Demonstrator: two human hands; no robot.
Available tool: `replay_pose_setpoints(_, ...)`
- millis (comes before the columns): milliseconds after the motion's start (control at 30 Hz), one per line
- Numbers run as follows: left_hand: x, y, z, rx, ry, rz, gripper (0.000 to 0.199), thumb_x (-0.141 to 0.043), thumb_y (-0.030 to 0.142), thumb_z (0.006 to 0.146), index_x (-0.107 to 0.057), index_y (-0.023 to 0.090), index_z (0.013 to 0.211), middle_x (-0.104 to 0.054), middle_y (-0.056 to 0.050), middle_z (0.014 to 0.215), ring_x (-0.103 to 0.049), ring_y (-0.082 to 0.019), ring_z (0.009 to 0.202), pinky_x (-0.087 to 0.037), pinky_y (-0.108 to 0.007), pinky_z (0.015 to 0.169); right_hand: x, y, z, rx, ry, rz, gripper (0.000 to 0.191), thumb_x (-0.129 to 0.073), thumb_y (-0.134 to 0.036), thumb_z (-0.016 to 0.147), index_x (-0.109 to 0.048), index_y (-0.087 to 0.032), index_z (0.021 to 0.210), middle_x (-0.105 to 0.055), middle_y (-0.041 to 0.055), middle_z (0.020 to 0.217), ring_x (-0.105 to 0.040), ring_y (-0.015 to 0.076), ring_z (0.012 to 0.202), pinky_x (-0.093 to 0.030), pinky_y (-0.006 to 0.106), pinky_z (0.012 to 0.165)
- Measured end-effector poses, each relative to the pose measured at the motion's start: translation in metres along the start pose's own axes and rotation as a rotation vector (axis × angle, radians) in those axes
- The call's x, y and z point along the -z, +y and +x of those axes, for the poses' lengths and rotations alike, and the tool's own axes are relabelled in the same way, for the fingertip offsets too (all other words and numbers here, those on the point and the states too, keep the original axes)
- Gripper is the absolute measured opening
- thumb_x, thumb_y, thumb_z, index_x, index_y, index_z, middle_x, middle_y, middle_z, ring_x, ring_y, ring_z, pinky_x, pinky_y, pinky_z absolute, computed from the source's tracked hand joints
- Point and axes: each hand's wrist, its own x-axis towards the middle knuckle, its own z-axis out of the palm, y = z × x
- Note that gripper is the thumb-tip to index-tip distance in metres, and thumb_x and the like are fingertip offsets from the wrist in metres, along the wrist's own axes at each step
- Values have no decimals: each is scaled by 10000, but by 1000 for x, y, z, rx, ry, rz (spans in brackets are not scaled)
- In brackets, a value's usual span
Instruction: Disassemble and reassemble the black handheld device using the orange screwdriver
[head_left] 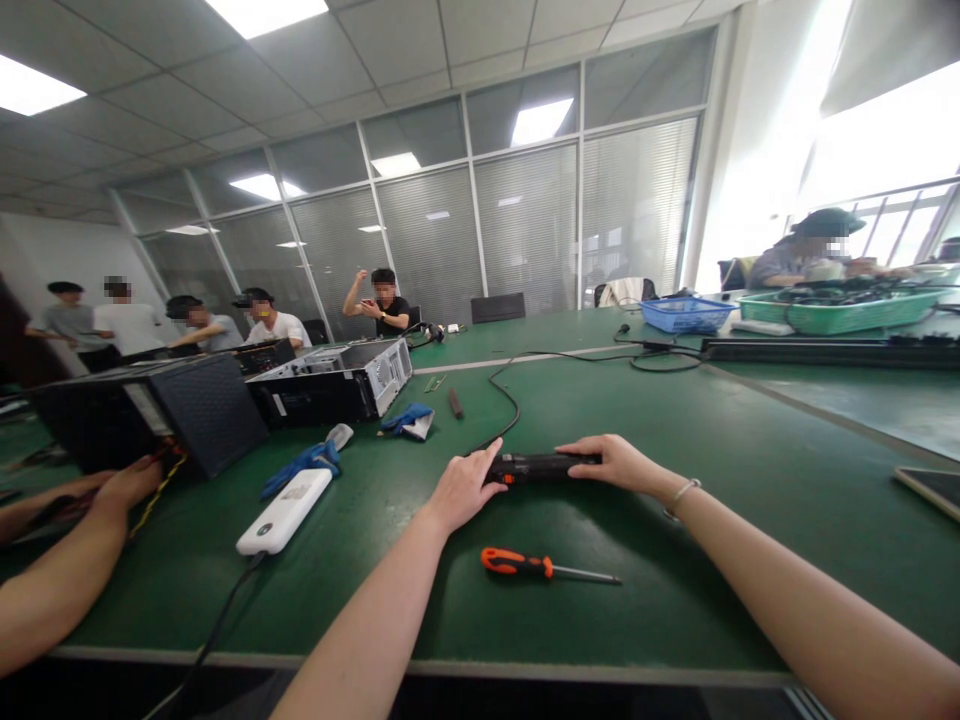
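A long black bar-shaped device (536, 468) with a small orange part lies crosswise on the green table, and I cannot tell its exact kind. My left hand (466, 487) grips its left end, thumb in front and fingers over the back. Around the right end closes my right hand (611, 464), which partly hides it. A black cable (510, 400) runs from near the left end toward the back of the table. Nearer to me, an orange-and-black screwdriver (551, 567) lies with its shaft pointing right, touched by neither hand.
Left are a white power bank (285, 512) with a cable, blue gloves (300, 468), a dark computer case (150, 410) and an open case (337, 385). A co-worker's hands (131, 487) reach to the dark case. Behind right stand blue (686, 316) and green baskets (840, 312); several people sit around.
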Motion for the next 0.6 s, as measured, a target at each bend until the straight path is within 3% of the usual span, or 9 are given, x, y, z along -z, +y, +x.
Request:
replay_pose_setpoints(167,0,1,0,-37,0,66,534,-559,385,912,-381,276,1403,-581,-77,1271,-582,-243,1117,-448,-370,943,2,-3,-2,25,-19,-4,579,-682,-552,712,-632,-287,1224,-676,44,1138,-624,266,992,-474,358,895)
replay_pose_setpoints(300,0,2,1,-52,6,74,529,-566,375,909,-393,282,1400,-589,-69,1270,-581,-242,1122,-459,-356,933,2,-3,-1,74,-12,-83,535,-686,-518,723,-646,-290,1205,-640,48,1185,-609,258,1014,-460,353,914)
replay_pose_setpoints(600,2,4,0,-25,12,-43,512,-601,366,886,-457,267,1367,-610,-51,1274,-583,-236,1127,-443,-364,972,0,-5,-3,81,-15,-153,523,-659,-503,762,-628,-276,1232,-674,59,1059,-624,239,913,-481,349,852)
